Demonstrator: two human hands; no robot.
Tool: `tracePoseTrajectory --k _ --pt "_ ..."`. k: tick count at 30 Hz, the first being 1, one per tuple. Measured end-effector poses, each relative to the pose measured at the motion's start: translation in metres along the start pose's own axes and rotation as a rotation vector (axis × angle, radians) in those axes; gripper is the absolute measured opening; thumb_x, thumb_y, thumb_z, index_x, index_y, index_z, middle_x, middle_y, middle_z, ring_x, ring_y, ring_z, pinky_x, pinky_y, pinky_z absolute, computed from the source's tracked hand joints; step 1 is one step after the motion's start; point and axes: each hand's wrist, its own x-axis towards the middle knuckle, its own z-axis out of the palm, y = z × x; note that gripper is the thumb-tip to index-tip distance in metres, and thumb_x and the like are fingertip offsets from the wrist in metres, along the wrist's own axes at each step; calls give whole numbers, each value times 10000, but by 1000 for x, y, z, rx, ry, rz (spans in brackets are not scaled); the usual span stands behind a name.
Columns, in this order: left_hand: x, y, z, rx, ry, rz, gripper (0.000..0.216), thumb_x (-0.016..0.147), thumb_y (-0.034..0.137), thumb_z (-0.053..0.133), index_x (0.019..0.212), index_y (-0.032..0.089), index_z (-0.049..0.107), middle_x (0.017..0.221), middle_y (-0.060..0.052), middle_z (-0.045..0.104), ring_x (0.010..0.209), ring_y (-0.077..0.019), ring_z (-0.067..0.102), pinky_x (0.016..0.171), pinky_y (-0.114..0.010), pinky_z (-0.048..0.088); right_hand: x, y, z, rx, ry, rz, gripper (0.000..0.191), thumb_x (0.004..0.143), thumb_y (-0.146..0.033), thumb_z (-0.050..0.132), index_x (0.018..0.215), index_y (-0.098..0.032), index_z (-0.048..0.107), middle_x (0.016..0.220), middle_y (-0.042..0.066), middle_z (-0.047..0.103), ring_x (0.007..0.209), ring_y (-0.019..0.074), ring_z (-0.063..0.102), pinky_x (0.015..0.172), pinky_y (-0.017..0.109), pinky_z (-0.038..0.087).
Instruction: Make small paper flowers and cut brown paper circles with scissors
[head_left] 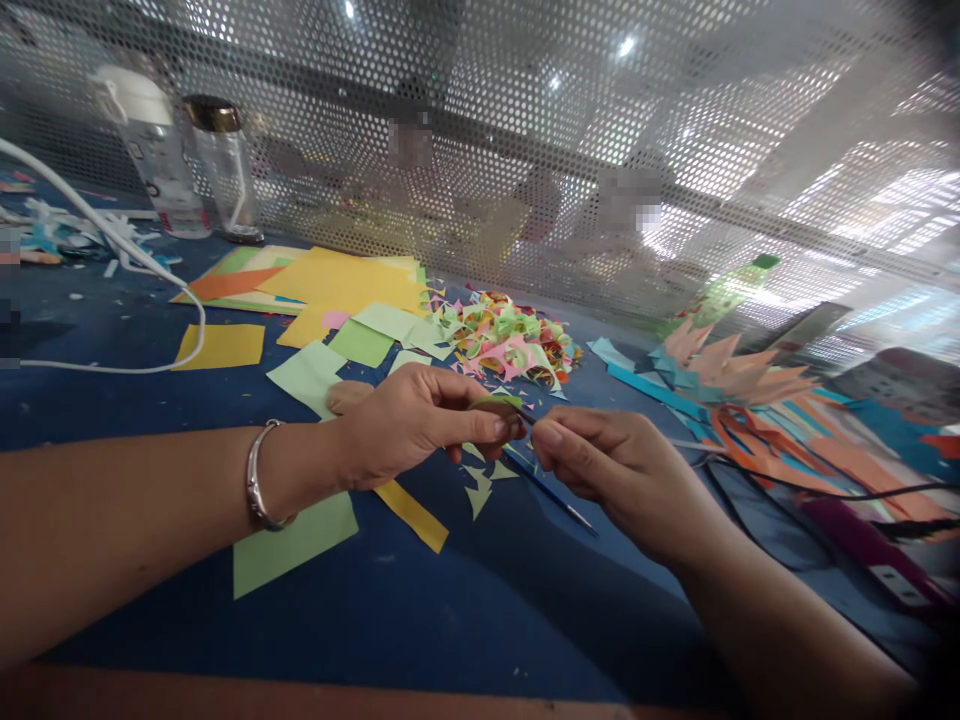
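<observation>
In the middle of the head view my left hand (420, 415) is closed, pinching a small curled piece of green paper (499, 403) between thumb and fingers. Facing it, my right hand (607, 455) is closed too. A thin dark tip shows between the hands at the paper's edge, but its kind is hidden by my right fingers. Below them a slim blue pen-like stick (555, 492) lies on the blue table. Pale green paper scraps (478, 495) lie beside it. A yellow paper strip (412, 515) and a light green sheet (296, 545) lie under my left wrist.
Colored paper sheets (345, 280) and a heap of cut scraps (510, 340) lie farther back. Two bottles stand at the back left, near a white cable (112, 235). Folded orange paper (739, 365), black cables and a purple power strip (874, 550) lie right. A perforated metal screen (495, 130) borders the table.
</observation>
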Motion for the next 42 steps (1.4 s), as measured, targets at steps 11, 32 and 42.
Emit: tracePoseTrajectory --k 11,32,42 --pt "1 0 2 -32 -2 -11 108 787 256 755 778 149 746 685 -2 692 624 -81 585 525 -189 417 0 2 0 43 -15 20 419 965 -522 525 703 -195 547 556 -77 249 471 84 194 399 231 152" --pt "1 2 3 -77 5 -14 72 778 208 771 756 143 749 657 12 688 599 -59 582 508 -164 439 -1 2 0 48 -18 4 410 966 -509 534 701 -197 545 561 -77 260 468 83 196 398 239 144" --pt "1 0 1 -19 -7 1 121 792 255 762 788 136 741 696 0 703 643 -70 602 512 -164 435 1 1 1 21 3 -26 425 967 -506 529 674 -198 527 553 -73 285 467 87 205 428 251 180"
